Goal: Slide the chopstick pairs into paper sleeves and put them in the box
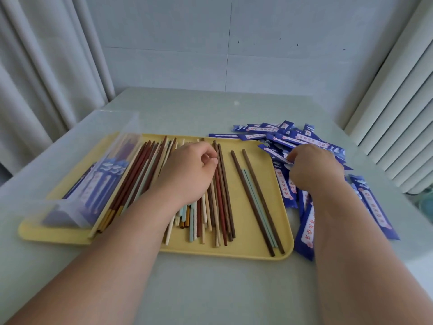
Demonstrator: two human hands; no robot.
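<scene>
Chopsticks (222, 184) are pointing away from the body, right at the left hand (189, 172) — its fingers (206, 151) are pinching a brown pair; the right hand (315, 168) is gripping a sleeve (277, 156).

head view — down, close, perhaps wide-angle

- I see soft, even daylight, and nothing is dark.
- Shadows on the table (210, 289) are faint.
- The clear box (77, 174) at the left looks milky and hazy.
- Straight lines bend near the frame edges.
- The whole picture is a bit soft.
</scene>
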